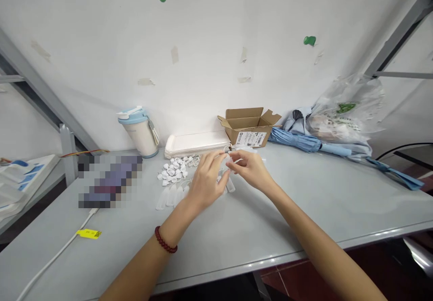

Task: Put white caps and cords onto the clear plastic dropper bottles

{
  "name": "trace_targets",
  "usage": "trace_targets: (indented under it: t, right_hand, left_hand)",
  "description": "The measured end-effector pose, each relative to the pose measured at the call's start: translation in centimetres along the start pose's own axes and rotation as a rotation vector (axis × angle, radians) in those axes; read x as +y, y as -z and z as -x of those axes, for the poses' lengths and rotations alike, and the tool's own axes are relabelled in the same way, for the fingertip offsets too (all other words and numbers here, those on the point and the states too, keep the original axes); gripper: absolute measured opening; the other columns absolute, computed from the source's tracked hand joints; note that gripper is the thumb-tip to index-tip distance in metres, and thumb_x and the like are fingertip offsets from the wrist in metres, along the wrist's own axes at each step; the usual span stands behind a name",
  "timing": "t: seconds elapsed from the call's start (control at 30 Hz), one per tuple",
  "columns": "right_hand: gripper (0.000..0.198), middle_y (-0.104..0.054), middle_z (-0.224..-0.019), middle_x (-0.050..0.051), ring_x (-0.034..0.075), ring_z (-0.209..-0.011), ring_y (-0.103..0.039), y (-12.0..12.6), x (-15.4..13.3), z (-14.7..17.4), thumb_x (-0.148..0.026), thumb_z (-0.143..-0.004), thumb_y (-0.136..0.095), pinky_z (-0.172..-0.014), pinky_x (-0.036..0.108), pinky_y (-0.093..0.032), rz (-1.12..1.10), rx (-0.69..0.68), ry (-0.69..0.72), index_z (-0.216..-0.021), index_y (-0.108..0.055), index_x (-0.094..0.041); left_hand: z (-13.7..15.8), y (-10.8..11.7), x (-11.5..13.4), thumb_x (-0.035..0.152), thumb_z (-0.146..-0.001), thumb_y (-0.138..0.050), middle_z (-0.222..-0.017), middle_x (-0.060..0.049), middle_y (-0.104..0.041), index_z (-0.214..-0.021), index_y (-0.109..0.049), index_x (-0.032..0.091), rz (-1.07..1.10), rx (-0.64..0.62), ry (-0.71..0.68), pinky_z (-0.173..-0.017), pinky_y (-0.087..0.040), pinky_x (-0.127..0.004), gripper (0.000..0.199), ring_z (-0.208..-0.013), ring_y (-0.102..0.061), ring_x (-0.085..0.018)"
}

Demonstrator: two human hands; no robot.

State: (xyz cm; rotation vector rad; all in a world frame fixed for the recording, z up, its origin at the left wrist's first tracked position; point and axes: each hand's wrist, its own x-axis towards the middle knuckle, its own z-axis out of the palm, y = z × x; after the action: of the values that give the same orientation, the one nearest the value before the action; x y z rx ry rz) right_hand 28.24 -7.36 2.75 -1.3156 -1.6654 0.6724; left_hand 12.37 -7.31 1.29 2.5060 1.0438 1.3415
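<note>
My left hand (pixel 207 181), with a dark red beaded bracelet at the wrist, meets my right hand (pixel 251 169) over the middle of the table. Thumbs and fingers of both are closed around a small translucent plastic piece (pixel 223 162), partly hidden by the fingertips. Left of my hands lies a heap of small white plastic caps (pixel 172 171). In front of the heap, several clear flat plastic sleeves (pixel 172 196) lie in a row, some behind my left hand. Another translucent sleeve (pixel 230 184) lies below my right hand.
Behind my hands are a stack of long white pieces (pixel 198 142) and an open cardboard box (pixel 246 125). A tumbler (pixel 139 132), a pixelated object (pixel 111 181) and a white cable (pixel 56 257) are at left. A blue umbrella (pixel 297 139) and a plastic bag (pixel 341 116) lie at right.
</note>
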Motion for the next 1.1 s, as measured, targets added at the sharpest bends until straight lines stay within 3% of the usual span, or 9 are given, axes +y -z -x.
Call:
trace_targets:
  t: [0.1, 0.23, 0.4, 0.6, 0.8, 0.93, 1.1]
  right_hand:
    - [0.021, -0.065, -0.078, 0.004, 0.016, -0.063, -0.064, 0.3, 0.1, -0.1, -0.031, -0.075, -0.061, -0.057, 0.028, -0.054, -0.004, -0.02, -0.024, -0.087, -0.063, -0.014]
    - [0.021, -0.066, -0.08, 0.005, 0.016, -0.063, -0.065, 0.4, 0.1, -0.1, -0.032, -0.077, -0.059, -0.057, 0.028, -0.055, -0.068, -0.062, -0.043, -0.085, -0.062, -0.013]
    - [0.014, -0.064, -0.068, 0.003, 0.016, -0.061, -0.064, 1.4, -0.7, 0.0, -0.026, -0.076, -0.058, -0.055, 0.025, -0.052, -0.058, -0.145, -0.099, -0.078, -0.061, -0.013]
    - [0.013, -0.062, -0.065, 0.003, 0.013, -0.055, -0.062, 2.9, 0.3, -0.6, -0.02, -0.079, -0.051, -0.048, 0.021, -0.046, 0.059, -0.389, -0.191, -0.074, -0.061, -0.013]
    - [0.015, -0.06, -0.064, 0.002, 0.012, -0.051, -0.063, 3.2, 0.8, -0.7, -0.014, -0.079, -0.047, -0.045, 0.019, -0.045, 0.123, -0.52, -0.276, -0.068, -0.058, -0.012]
    - [0.014, -0.06, -0.054, 0.001, 0.013, -0.046, -0.061, 2.5, 0.7, -0.5, -0.016, -0.08, -0.045, -0.042, 0.02, -0.043, 0.159, -0.566, -0.308, -0.08, -0.059, -0.012]
    - [0.017, -0.06, -0.052, 0.001, 0.013, -0.046, -0.061, 2.1, 0.8, -0.7, -0.012, -0.081, -0.04, -0.043, 0.02, -0.044, 0.177, -0.581, -0.36, -0.086, -0.056, -0.012]
  left_hand:
    - [0.2, -0.6, 0.0, 0.021, -0.084, -0.053, -0.125, -0.012, -0.053, -0.12, -0.049, 0.018, -0.065, -0.079, -0.06, -0.1, -0.038, -0.045, 0.036, -0.119, -0.043, -0.027]
    - [0.1, -1.3, 0.0, 0.023, -0.085, -0.054, -0.122, -0.012, -0.054, -0.113, -0.051, 0.016, -0.063, -0.047, -0.051, -0.099, -0.037, -0.043, 0.028, -0.118, -0.043, -0.027]
    - [0.2, -1.5, 0.7, 0.019, -0.077, -0.063, -0.112, -0.009, -0.055, -0.102, -0.049, 0.018, 0.048, -0.035, 0.074, -0.093, -0.042, -0.04, 0.029, -0.11, -0.045, -0.025]
    - [0.5, -1.8, 1.3, 0.019, -0.073, -0.065, -0.107, -0.009, -0.054, -0.1, -0.046, 0.018, 0.114, -0.209, 0.197, -0.09, -0.042, -0.04, 0.033, -0.106, -0.046, -0.026]
    - [0.6, -2.1, 1.5, 0.022, -0.072, -0.064, -0.107, -0.01, -0.055, -0.099, -0.049, 0.018, 0.139, -0.354, 0.298, -0.09, -0.041, -0.043, 0.031, -0.109, -0.045, -0.027]
    - [0.7, -2.0, 1.3, 0.021, -0.071, -0.065, -0.109, -0.011, -0.055, -0.1, -0.049, 0.018, 0.154, -0.374, 0.365, -0.091, -0.041, -0.042, 0.034, -0.111, -0.045, -0.027]
    - [0.5, -2.1, 1.2, 0.022, -0.073, -0.064, -0.11, -0.012, -0.056, -0.101, -0.049, 0.018, 0.056, -0.418, 0.349, -0.09, -0.039, -0.044, 0.033, -0.112, -0.045, -0.029]
